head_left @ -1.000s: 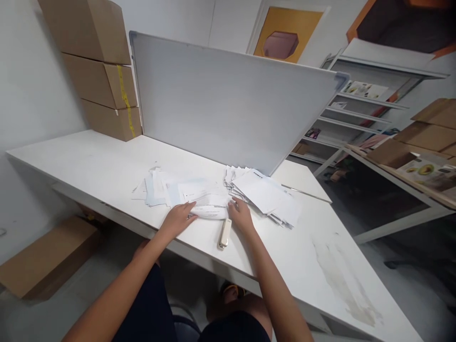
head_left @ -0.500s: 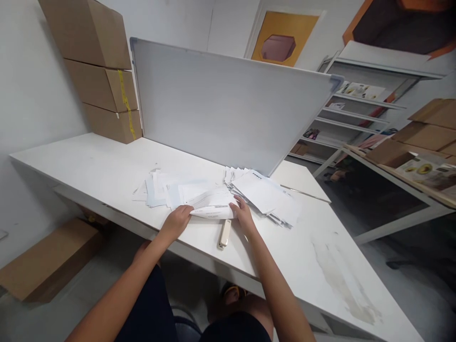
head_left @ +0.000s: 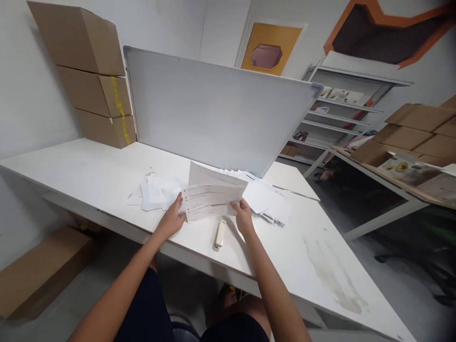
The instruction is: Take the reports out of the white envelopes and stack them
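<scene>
Printed paper sheets [head_left: 210, 202] are held up off the table between my two hands, tilted toward me, with another sheet showing behind. My left hand [head_left: 173, 219] grips their left edge, thumb in front. At the right edge, my right hand [head_left: 243, 214] pinches them between thumb and fingers. A cream stapler [head_left: 220, 234] lies on the table just below the papers, touched by neither hand. Left of my left hand are loose papers [head_left: 151, 192], some bluish. A fanned pile of white papers [head_left: 265, 197] lies beyond my right hand.
The white table [head_left: 96, 171] carries a whiteboard [head_left: 213, 114] standing along its back. Stacked cardboard boxes [head_left: 96, 90] rise at the back left. A grey smear [head_left: 331, 275] marks the right side. Another table with boxes [head_left: 409, 137] and a metal shelf [head_left: 342, 116] stand to the right.
Both hands have raised the papers from low over the table and opened them upright, so the printed face now shows. The stapler stays on the table. The view has shifted slightly.
</scene>
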A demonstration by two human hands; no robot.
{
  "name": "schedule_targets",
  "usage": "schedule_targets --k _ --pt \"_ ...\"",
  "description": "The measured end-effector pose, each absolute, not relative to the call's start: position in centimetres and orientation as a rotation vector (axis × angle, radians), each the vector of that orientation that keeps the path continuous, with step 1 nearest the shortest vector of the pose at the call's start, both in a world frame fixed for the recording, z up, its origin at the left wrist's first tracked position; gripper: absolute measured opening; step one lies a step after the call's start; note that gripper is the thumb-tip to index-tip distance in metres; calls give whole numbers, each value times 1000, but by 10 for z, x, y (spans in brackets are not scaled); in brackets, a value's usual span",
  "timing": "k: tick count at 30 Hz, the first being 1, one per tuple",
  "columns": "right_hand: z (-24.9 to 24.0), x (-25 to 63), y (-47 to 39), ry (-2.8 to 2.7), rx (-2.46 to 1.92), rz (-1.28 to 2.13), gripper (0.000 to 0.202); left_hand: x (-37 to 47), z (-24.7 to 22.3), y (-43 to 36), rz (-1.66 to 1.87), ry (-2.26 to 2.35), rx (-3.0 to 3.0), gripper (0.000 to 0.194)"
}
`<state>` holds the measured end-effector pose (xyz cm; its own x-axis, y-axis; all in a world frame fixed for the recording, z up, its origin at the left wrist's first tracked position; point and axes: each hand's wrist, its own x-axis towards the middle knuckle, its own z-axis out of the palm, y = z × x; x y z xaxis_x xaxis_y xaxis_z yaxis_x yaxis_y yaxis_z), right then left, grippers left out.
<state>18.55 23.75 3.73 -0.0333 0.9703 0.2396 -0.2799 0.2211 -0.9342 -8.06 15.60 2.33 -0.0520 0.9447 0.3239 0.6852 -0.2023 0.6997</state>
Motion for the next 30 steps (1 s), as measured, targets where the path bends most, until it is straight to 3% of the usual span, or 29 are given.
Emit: schedule_targets --k 6,12,16,24,30 --pt "37 183 234 -1251 -709 1186 29 -91 24 153 1529 1417 1660 63" --pt "30 181 238 -1350 -757 1257 24 -92 26 153 1607 1283 1630 88" --pt "28 178 238 -1361 -794 1295 27 -91 30 150 1612 1254 1637 91" --pt "26 175 236 -1278 -802 1229 21 -88 30 157 1287 1522 1676 53" --pt "20 177 245 -1287 -838 1156 13 -87 34 159 1286 1667 1713 34"
